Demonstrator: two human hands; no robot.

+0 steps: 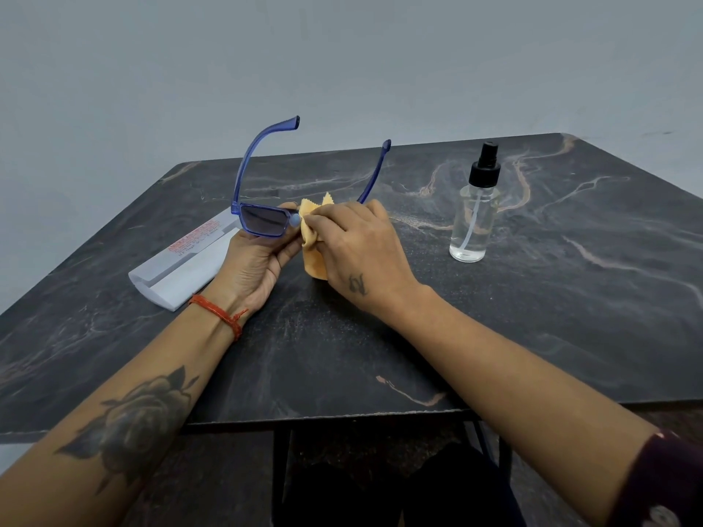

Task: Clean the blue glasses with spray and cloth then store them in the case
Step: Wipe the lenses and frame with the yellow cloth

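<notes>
The blue glasses (pixel 262 220) are held above the table with their arms unfolded and pointing away from me. My left hand (pixel 255 264) grips the frame from below, near the left lens and the bridge. My right hand (pixel 361 245) pinches a yellow cloth (pixel 314 237) around the right lens, which the cloth and fingers hide. A clear spray bottle (pixel 475 218) with a black nozzle stands upright to the right. The white glasses case (pixel 182 264) lies on the table to the left, behind my left hand.
The dark marbled table (pixel 532 317) spreads under everything, with its front edge close to me. A plain grey wall (pixel 342 62) stands behind it. Black table legs (pixel 281 473) show below the front edge.
</notes>
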